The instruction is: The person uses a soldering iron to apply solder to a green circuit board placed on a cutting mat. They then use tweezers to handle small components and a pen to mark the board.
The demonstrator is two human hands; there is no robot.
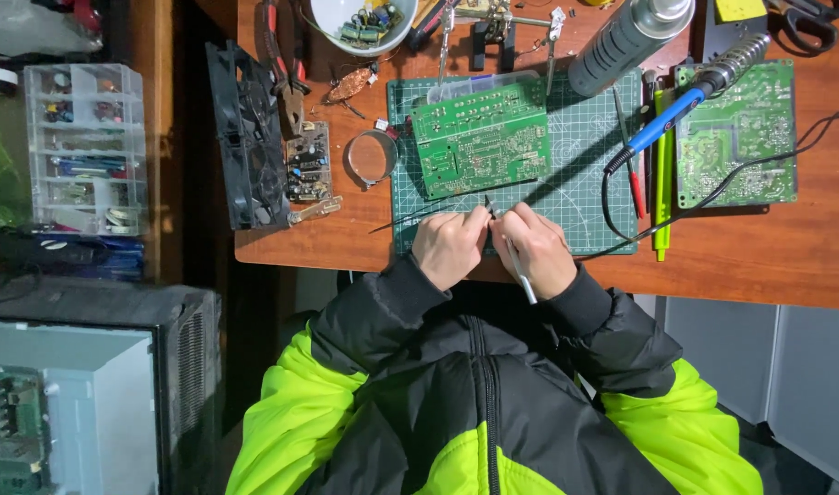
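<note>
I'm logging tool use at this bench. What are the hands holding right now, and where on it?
The right hand grips a slim metal tool along its middle, with its rear end sticking out toward the body. The left hand pinches near its tip.

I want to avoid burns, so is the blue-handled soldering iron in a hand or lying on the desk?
Lying down: the soldering iron rests across the mat's edge and the right-hand circuit board, untouched.

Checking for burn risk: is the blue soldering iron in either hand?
No: the soldering iron lies across the mat, apart from both hands, which hold a slim tool.
</note>
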